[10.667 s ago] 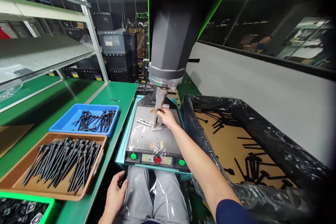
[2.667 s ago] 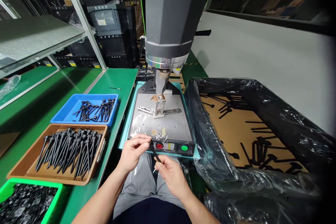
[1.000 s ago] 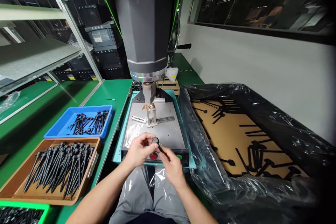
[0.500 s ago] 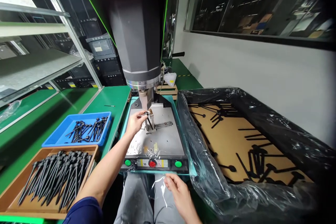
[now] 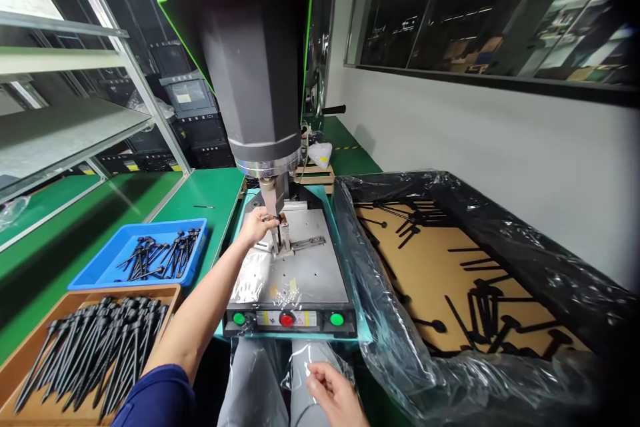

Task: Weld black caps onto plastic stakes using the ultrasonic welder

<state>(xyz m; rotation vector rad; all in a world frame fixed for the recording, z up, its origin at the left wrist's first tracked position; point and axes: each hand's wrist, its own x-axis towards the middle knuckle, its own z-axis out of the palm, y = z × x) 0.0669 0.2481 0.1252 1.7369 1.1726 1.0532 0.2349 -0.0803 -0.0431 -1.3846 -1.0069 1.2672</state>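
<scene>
Two trays [image 5: 97, 273] and a bin [image 5: 367, 280] flank left fingers [image 5: 270, 224] pinching a rod [image 5: 279, 233]; right fingers [image 5: 323, 371] curl loosely.

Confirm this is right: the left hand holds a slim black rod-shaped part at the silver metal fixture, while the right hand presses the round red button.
Not quite: the right hand is not on the round red button; the head view shows it loosely curled over the grey trousers. The left hand does hold the slim black rod-shaped part at the silver metal fixture.
</scene>
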